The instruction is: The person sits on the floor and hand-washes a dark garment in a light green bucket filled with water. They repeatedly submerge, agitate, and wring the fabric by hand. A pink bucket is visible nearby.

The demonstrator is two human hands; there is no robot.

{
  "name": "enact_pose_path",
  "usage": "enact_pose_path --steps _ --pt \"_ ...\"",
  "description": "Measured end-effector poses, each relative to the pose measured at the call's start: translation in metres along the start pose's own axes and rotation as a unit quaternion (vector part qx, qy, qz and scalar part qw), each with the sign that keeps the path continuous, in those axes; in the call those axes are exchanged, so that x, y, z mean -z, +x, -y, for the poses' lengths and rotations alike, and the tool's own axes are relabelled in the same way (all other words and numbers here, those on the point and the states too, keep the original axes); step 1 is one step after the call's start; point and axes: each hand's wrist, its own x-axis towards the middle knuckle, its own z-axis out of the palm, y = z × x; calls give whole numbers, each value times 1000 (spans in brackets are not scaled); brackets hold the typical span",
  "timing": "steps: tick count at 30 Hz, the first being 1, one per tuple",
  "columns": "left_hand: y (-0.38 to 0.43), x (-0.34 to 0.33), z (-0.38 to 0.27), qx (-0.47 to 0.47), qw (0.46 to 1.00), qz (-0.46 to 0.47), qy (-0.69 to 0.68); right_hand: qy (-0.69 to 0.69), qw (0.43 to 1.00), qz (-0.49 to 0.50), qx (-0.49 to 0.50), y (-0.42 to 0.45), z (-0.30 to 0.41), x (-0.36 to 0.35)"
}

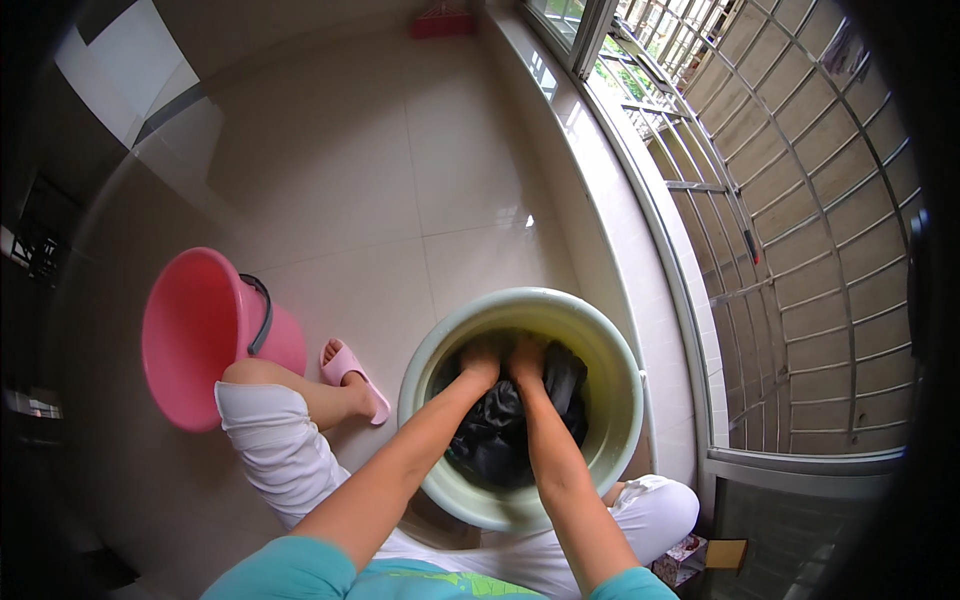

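Note:
Between my knees stands a round pale green plastic tub with dark cloth, wet and shiny, bunched in water. Both arms reach down into it. My left hand is at the far side of the cloth, its fingers blurred and partly under the dark water. Close to its right, my right hand touches the cloth beside a raised fold. The fingertips of both hands are hidden, so whether they grip the cloth does not show.
A pink plastic bucket with a dark handle stands at the left, near my slippered foot. A tiled window ledge and metal window bars run along the right. A red dustpan lies at the far wall. A small patterned box is at the lower right.

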Motion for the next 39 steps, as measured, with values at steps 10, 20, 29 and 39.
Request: enact_pose_path --steps 10,20,29,39 --pt "-38 60 -5 141 600 123 -778 397 902 -165 38 -50 22 131" --pt "-46 14 -21 -99 364 198 -905 146 978 -99 111 -140 97 169" --pt "-77 23 -51 6 461 144 -876 87 971 -212 60 -110 57 171" --pt "-124 106 -22 17 953 -124 -276 287 953 -95 -21 -99 6 210"
